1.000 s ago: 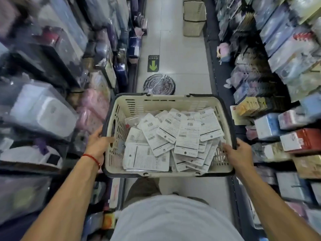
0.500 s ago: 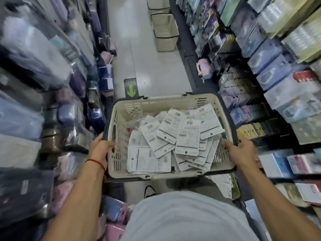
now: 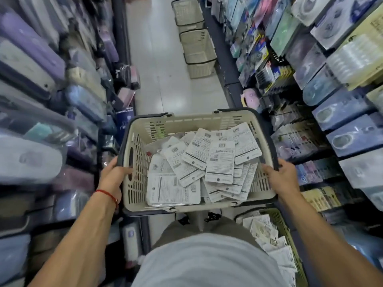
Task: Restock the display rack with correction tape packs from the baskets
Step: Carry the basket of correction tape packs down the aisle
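Note:
I hold a beige plastic basket (image 3: 136,162) with a dark rim at waist height in a shop aisle. My left hand (image 3: 113,175) grips its left side and my right hand (image 3: 284,177) grips its right side. Inside lie several flat white correction tape packs (image 3: 219,160), backs up with barcodes showing. The display rack (image 3: 306,141) with hanging packs runs along the right side of the aisle. A second basket (image 3: 281,228) with more packs sits on the floor at my lower right.
Shelves of packed goods (image 3: 41,100) line the left side. Two empty beige baskets (image 3: 199,52) stand on the tiled floor further down the aisle, against the right shelving. The aisle floor (image 3: 165,79) between the shelves is narrow.
I have walked forward along the aisle with the basket; the two empty baskets ahead are closer and the floor arrow has passed out of sight. Both hands keep their grip.

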Available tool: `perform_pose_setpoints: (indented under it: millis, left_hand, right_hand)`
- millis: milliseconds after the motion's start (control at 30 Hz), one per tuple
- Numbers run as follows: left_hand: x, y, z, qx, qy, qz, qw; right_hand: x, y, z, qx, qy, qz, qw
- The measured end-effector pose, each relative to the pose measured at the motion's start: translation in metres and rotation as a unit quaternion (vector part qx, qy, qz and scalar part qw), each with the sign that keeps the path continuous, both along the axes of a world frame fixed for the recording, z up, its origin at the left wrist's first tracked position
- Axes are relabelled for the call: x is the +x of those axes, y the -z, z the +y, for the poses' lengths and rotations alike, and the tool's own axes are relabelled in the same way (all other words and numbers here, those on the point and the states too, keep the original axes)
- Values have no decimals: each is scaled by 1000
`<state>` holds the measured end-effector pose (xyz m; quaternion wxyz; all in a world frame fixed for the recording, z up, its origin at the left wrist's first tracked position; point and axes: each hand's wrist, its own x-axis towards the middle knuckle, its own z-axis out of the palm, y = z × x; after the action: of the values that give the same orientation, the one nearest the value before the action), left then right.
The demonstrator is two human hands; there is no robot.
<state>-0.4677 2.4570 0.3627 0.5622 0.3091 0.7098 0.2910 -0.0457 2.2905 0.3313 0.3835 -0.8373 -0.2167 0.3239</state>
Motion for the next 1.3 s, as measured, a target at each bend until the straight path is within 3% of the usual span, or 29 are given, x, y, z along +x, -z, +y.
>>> perform_pose_setpoints:
  millis: [267,467,767,1033,1200,1300]
  left_hand:
    - [60,14,133,-3,114,39,993]
    - [143,16,209,-14,165,119,979]
    - [294,-2,271,-6,270,121,955]
    - [391,26,306,2,428,184,885]
    - [437,74,317,-66,490,149,856]
    - [464,103,317,-111,544,139,820]
  right_hand:
    - [35,20,54,-6,86,-23,996]
    - [76,50,84,-26,136,25,990]
    - [130,67,61,-75,248,98,961]
    - [128,88,37,-155,311,103,932]
    - [97,107,26,-152,328,72,929]
    - [67,122,23,-190,401,76,893]
